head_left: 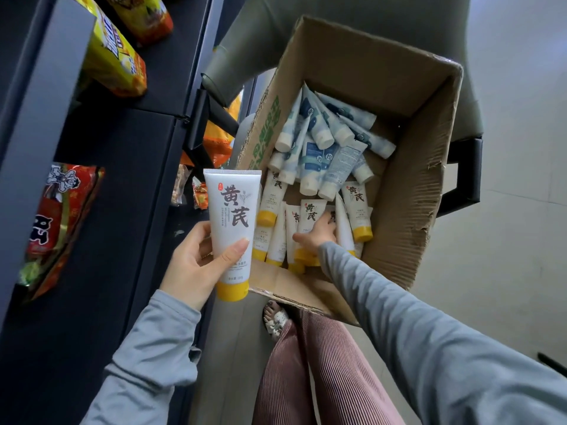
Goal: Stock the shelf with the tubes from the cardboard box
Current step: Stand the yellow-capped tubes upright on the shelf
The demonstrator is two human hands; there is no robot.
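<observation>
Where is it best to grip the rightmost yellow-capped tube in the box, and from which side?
I would pinch the tube across its white body, coming from above through the open cardboard box; the wall and neighbouring tubes crowd its sides.

A grey chair (352, 16) stands on pale tiled floor (521, 102).

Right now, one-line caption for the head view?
Left hand holds a yellow-capped tube beside the shelf; right hand reaches among the tubes in the cardboard box.
</observation>
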